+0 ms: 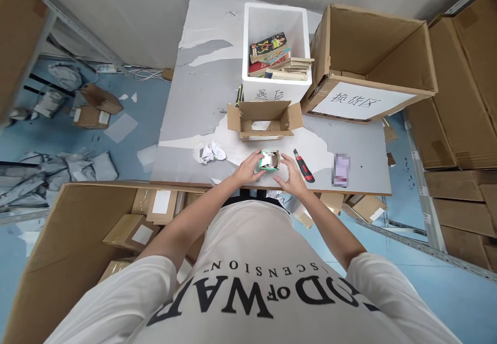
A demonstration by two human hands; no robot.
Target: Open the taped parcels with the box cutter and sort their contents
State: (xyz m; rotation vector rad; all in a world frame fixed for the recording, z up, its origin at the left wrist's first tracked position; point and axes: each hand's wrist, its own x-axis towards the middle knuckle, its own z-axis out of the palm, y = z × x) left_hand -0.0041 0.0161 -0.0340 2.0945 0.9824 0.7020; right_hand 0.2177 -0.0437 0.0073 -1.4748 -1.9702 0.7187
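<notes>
A small green-edged box [269, 160] with its top open stands at the table's near edge, and white paper shows inside it. My left hand [248, 169] grips its left side between thumb and fingers. On the other side my right hand [291, 174] is held close to the box with thumb and forefinger spread apart, holding nothing that I can see. A red and black utility knife [304, 166] lies just right of that hand. Beyond the small box sits an open brown carton [267, 121] with its flaps out.
Crumpled white paper [210, 151] lies left on the table [202, 88]. At the back stand a white foam box [277, 88] of books [267, 49] and a large open carton [378, 57]. A pixelated purple item [340, 169] lies right. A big carton [50, 245] of parcels stands front left.
</notes>
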